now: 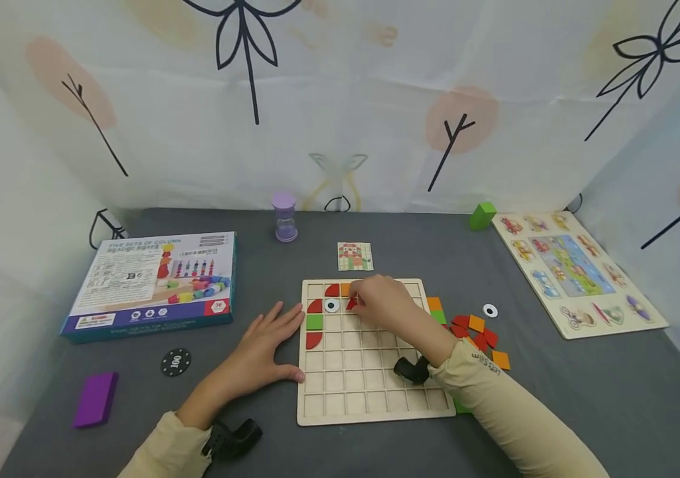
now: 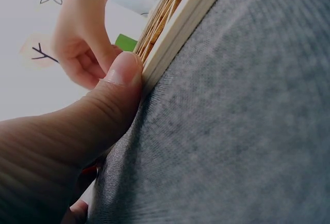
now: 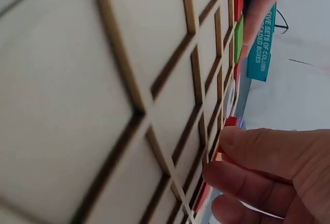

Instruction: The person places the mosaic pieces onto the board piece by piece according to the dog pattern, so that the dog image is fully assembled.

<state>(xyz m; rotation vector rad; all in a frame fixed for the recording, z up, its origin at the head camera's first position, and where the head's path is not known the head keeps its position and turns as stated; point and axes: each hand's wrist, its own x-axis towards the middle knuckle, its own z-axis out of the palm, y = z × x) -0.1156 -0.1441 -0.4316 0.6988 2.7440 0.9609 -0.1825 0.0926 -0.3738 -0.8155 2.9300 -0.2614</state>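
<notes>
Wooden grid board: lower centre of the frame, flat on the counter; cells at its upper left hold red rounded pieces, a green square, an orange piece and a white disc with a dark centre.
Red piece: over the board's upper rows, just right of the white disc.
Right hand: thumb and fingertips clamped on the red piece.
Left hand: fingers spread apart at the board's left edge, thumb touching its side, nothing grasped.
Step in hand: judged to be the seating of the red piece; whether it already lies in a cell cannot be told.
Next move: probably calls for squaring the piece to the slats and releasing it, the board kept steady.
Picture card: just above the board, patterned chiefly in red and green.
Loose pieces: right of the board, near a white ring.
Counter: grey, cloth-like; printed box at left, black disc and purple block lower left, purple hourglass upper centre, green block and picture board at right.
Room: pale backdrop with dark line-drawn plants, across the frame's top.
</notes>
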